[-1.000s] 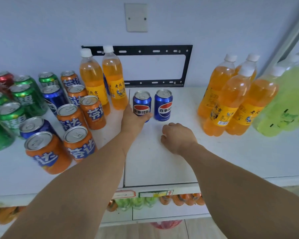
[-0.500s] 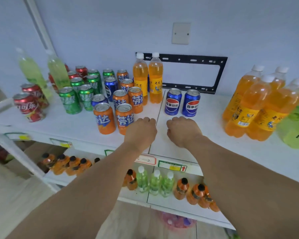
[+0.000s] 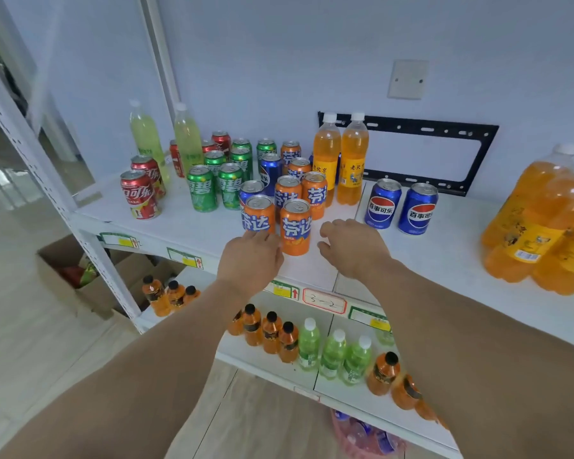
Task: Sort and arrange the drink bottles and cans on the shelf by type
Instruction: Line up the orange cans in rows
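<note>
Several orange cans stand clustered on the white shelf (image 3: pixel 186 226). My left hand (image 3: pixel 249 260) reaches the base of the front-left orange can (image 3: pixel 258 213) with its fingertips. To the right of the front-right orange can (image 3: pixel 295 226) hovers my right hand (image 3: pixel 352 246), fingers loosely curled and holding nothing. Two blue cola cans (image 3: pixel 382 203) (image 3: pixel 417 208) stand side by side further right. Two more blue cans (image 3: pixel 270 170) sit mixed among the orange ones. Green cans (image 3: pixel 202 188), red cans (image 3: pixel 139 193) and two yellow-green bottles (image 3: pixel 188 137) stand to the left. Behind the orange cans are two orange bottles (image 3: pixel 327 157).
A cluster of large orange bottles (image 3: pixel 537 226) fills the shelf's right end. A black wall bracket (image 3: pixel 428 130) hangs behind. The lower shelf (image 3: pixel 345 389) holds small orange and green bottles. A cardboard box (image 3: pixel 77 283) sits on the floor by the shelf post (image 3: pixel 47 180).
My left hand let go of the left blue can. Both hands shifted left from the two blue cans to the front orange cans, and the view swung left.
</note>
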`<state>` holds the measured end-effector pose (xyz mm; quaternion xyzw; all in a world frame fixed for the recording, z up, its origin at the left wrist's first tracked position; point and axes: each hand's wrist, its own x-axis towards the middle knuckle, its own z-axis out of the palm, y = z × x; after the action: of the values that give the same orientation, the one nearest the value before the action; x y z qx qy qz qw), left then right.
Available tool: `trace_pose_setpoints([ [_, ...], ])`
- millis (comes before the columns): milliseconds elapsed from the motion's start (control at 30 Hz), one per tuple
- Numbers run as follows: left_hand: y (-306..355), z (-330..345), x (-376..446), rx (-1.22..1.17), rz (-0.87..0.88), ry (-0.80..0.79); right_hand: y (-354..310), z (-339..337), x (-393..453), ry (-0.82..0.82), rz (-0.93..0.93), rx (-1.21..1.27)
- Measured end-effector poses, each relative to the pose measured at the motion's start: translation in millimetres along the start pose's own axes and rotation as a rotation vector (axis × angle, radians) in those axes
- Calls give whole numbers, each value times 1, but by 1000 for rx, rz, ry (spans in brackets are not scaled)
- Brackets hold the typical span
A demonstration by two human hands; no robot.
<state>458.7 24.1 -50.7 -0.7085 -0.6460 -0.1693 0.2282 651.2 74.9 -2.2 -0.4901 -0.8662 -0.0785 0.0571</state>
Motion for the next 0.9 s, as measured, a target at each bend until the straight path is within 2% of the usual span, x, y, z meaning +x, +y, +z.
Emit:
trace_pose_setpoints([
  [133,-22,8,3,-20,-4,67,-15,8,15,6,139,106],
  [367,-70,17,26,-121,-39,165,-31,3,54,204,465,288],
  [467,-84,18,38,-258,-156,46,-41,2,66,189,510,491],
  [567,-88,26,43,-506,-326,-81,-57,10,69,119,564,807],
  [633,-86,39,46,-700,-372,-122,-64,20,66,116,617,938],
  [733,-81,54,44,-983,-380,-195,-66,33,62,65,683,954],
  [900,-75,63,52,-1116,-465,-206,-61,45,64,50,731,998],
])
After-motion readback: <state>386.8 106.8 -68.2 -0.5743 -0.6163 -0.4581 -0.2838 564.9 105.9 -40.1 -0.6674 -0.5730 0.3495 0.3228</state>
